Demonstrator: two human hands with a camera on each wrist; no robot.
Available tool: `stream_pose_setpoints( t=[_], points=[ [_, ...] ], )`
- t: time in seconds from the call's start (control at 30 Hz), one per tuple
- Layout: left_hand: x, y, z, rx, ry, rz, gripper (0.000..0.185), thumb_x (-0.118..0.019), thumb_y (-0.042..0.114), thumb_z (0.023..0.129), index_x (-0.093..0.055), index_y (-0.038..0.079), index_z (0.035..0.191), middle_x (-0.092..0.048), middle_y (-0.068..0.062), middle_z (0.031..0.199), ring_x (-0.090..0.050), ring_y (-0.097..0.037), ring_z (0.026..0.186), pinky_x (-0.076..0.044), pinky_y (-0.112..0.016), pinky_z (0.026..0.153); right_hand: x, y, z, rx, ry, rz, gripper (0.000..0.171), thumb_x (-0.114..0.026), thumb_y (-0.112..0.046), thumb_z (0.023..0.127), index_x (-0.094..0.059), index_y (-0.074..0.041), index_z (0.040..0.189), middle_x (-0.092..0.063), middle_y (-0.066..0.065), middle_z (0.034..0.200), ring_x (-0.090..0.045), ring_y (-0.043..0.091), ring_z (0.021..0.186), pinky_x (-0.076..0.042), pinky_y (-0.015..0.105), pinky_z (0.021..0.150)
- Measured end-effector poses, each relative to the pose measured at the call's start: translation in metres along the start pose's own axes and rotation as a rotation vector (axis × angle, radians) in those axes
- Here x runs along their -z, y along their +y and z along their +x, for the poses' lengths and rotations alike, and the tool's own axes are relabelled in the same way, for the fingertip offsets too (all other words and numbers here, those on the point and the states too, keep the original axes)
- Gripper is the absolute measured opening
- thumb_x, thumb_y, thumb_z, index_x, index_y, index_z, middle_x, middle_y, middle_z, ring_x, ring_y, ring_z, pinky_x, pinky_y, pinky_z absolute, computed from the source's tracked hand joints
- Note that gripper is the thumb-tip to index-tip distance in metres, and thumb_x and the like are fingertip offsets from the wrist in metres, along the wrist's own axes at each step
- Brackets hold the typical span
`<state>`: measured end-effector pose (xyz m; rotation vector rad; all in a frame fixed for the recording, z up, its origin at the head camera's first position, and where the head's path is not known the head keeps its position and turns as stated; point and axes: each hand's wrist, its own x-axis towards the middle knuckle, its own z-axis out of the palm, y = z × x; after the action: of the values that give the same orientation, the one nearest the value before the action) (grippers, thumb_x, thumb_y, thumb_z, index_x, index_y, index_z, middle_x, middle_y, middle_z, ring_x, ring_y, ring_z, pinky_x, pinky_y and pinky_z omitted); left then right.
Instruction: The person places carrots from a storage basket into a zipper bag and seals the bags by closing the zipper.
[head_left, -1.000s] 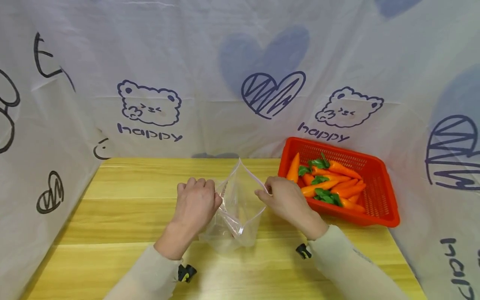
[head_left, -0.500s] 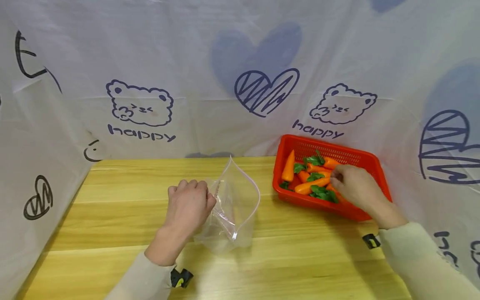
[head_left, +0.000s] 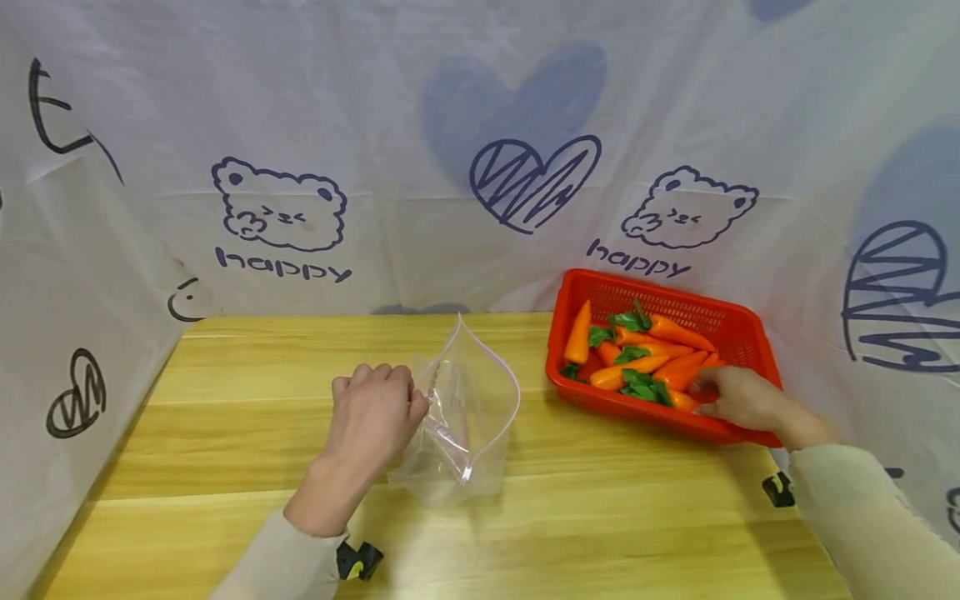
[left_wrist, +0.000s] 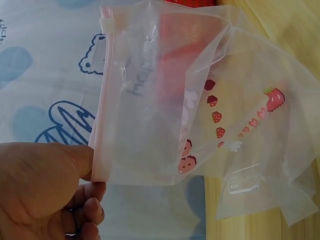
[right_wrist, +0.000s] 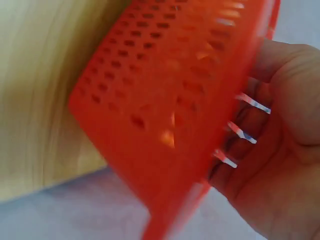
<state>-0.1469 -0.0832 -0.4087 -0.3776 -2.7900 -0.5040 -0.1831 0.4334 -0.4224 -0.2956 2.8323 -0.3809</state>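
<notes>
The left grip (head_left: 375, 417) is pinching the bag (head_left: 453, 485); the right grip (head_left: 742, 402) is apparently selecting carrots (head_left: 633, 371) (its closure I cannot tell), probably needing a secure hold next.

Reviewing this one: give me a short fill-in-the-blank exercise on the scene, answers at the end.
The hand pinching the bag is the person's ____ one. The right hand is at the basket, which is coloured ____. The leaves on the carrots are coloured ____. The table looks made of ____.

Missing words: left; red; green; wood.
</notes>
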Motion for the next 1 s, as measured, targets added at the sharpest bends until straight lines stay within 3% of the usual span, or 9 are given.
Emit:
stream_pose_setpoints(
  t=[0.17, 0.3, 0.4, 0.6, 0.77, 1.0],
  points=[
    [0.000, 0.001, -0.001, 0.009, -0.025, -0.015, 0.022, -0.063, 0.015, 0.091, -0.053, 0.014, 0.072, -0.048, 0.001, 0.068, -0.043, -0.025, 0.069, -0.031, -0.042, 0.072, -0.011, -0.018, 0.014, 0.019, 0.058, 0.004, 0.028, -0.082, -0.029, 0.090, -0.073, -0.005, 0.103, -0.075, 0.005, 0.096, -0.069, 0.028, 0.089, -0.056, 0.054, 0.086],
    [0.000, 0.002, -0.003, 0.019, -0.048, -0.021, 0.022, -0.063, 0.016, 0.092, -0.053, 0.015, 0.073, -0.048, 0.001, 0.069, -0.043, -0.025, 0.070, -0.031, -0.042, 0.074, -0.020, -0.032, 0.031, 0.022, 0.115, -0.023, 0.021, -0.082, -0.029, 0.091, -0.068, -0.014, 0.090, -0.064, -0.003, 0.080, -0.059, 0.019, 0.076, -0.050, 0.041, 0.072],
    [0.000, 0.003, -0.003, 0.026, -0.052, -0.020, 0.022, -0.063, 0.017, 0.093, -0.054, 0.015, 0.073, -0.048, 0.001, 0.069, -0.043, -0.025, 0.070, -0.032, -0.043, 0.075, -0.021, -0.038, 0.040, 0.014, 0.144, -0.053, 0.022, -0.081, -0.031, 0.092, -0.065, -0.015, 0.088, -0.059, -0.002, 0.077, -0.054, 0.020, 0.074, -0.044, 0.038, 0.070],
    [-0.001, 0.003, -0.003, 0.029, -0.048, -0.027, 0.022, -0.064, 0.017, 0.092, -0.054, 0.015, 0.073, -0.048, 0.001, 0.069, -0.044, -0.025, 0.070, -0.033, -0.043, 0.074, -0.009, -0.034, 0.044, -0.028, 0.180, -0.064, 0.017, -0.075, -0.023, 0.095, -0.072, -0.007, 0.101, -0.071, 0.009, 0.093, -0.062, 0.033, 0.088, -0.052, 0.053, 0.084],
    [-0.001, 0.002, -0.004, 0.036, -0.059, -0.023, 0.022, -0.064, 0.018, 0.093, -0.054, 0.015, 0.073, -0.048, 0.001, 0.069, -0.044, -0.025, 0.070, -0.032, -0.043, 0.073, -0.001, -0.023, 0.041, -0.040, 0.180, -0.140, 0.033, -0.073, -0.020, 0.096, -0.070, 0.002, 0.120, -0.073, 0.022, 0.118, -0.059, 0.046, 0.115, -0.045, 0.066, 0.101],
    [-0.001, 0.001, -0.004, 0.039, -0.068, -0.030, 0.022, -0.064, 0.018, 0.094, -0.055, 0.015, 0.074, -0.050, 0.001, 0.069, -0.045, -0.025, 0.070, -0.033, -0.043, 0.074, -0.005, -0.016, 0.040, 0.041, 0.136, -0.243, 0.042, -0.076, -0.020, 0.092, -0.069, 0.001, 0.128, -0.068, 0.026, 0.131, -0.053, 0.052, 0.127, -0.040, 0.074, 0.103]
  ],
)
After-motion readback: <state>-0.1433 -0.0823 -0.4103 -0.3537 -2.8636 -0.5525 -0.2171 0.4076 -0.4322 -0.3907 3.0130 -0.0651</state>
